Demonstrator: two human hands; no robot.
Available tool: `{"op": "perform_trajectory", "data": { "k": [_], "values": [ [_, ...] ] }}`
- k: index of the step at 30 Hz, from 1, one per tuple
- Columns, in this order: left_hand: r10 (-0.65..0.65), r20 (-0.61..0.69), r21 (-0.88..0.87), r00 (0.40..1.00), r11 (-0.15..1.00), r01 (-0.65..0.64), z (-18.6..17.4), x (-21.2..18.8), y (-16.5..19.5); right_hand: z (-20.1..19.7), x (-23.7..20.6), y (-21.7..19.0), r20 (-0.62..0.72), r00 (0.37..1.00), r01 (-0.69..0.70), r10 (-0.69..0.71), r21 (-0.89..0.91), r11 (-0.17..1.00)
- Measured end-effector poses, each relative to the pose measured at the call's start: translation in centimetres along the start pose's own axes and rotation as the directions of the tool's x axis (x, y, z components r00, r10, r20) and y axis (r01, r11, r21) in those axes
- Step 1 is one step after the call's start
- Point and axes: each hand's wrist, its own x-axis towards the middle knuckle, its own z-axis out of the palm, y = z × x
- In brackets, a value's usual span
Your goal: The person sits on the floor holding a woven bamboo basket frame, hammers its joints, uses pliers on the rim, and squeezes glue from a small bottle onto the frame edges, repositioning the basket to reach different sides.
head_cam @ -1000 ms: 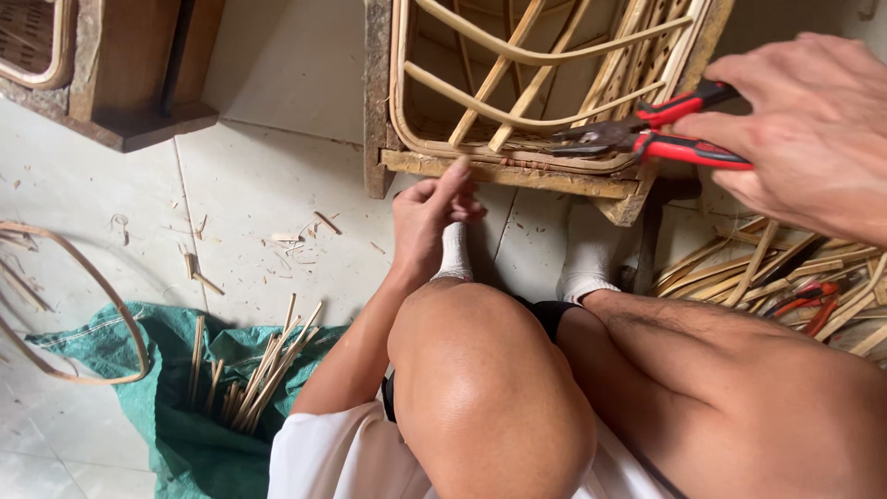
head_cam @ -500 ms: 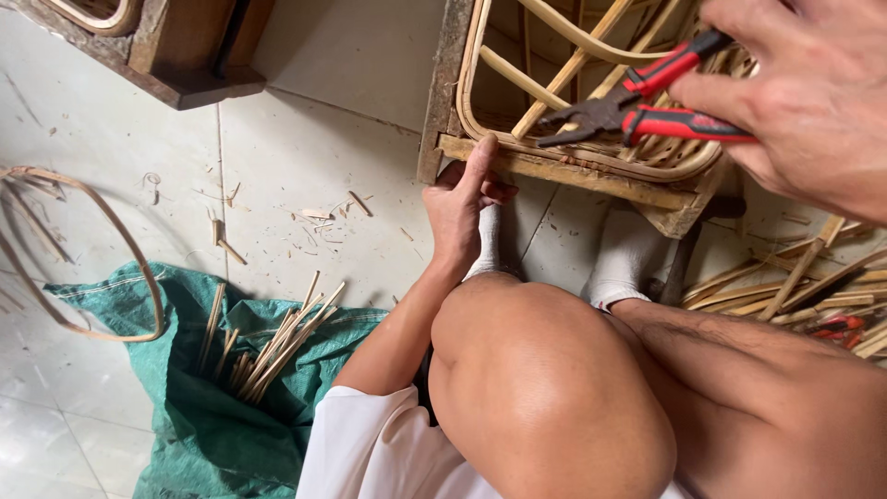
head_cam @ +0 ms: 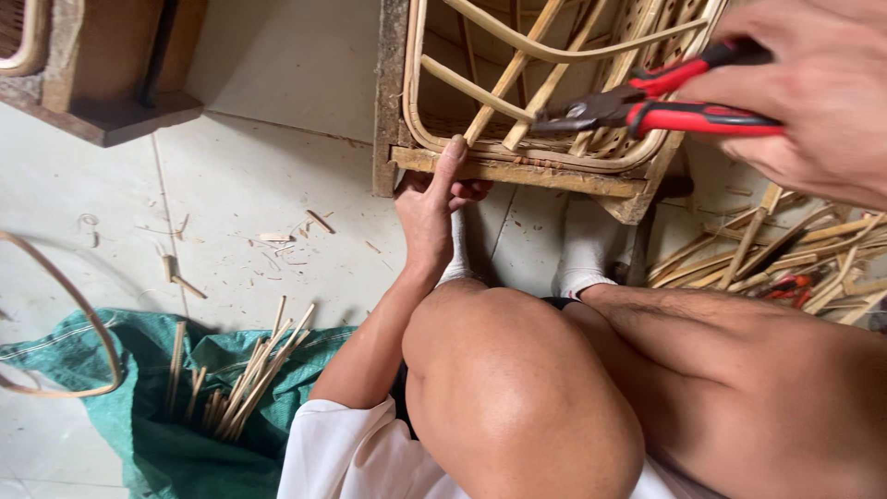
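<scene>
One pair of red-handled pliers [head_cam: 647,106] was in view at 1 o'clock. One rattan frame [head_cam: 517,171] stood at 12 o'clock. One green sack [head_cam: 139,444] lay at 8 o'clock. Two white socks [head_cam: 584,249] were counted at centre. Loose cane offcuts [head_cam: 249,379] were too many to count.

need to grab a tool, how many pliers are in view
2: red-handled pliers in the right hand at the rattan frame; another red-handled pair, partly hidden among cane offcuts at right.

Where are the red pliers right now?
The red pliers are at the top right of the head view, held in the right hand, nose against the rattan frame.
</scene>
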Motion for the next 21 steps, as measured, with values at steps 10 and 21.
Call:
{"op": "perform_trajectory", "data": {
  "k": [10, 21],
  "values": [
    [0.010, -0.016, 0.014, 1.000, 1.000, -0.010, -1.5, 0.5, -1.1, 9.2, -14.2, -3.4, -0.119, 0.951, -0.191, 0.284, 0.497, 0.847],
    [0.055, -0.027, 0.064, 0.998, 0.997, -0.053, -2.3, 1.2, -0.7, 8.7, -12.4, -4.3, -0.009, 0.914, -0.360, 0.407, 0.446, 0.819]
  ]
}}
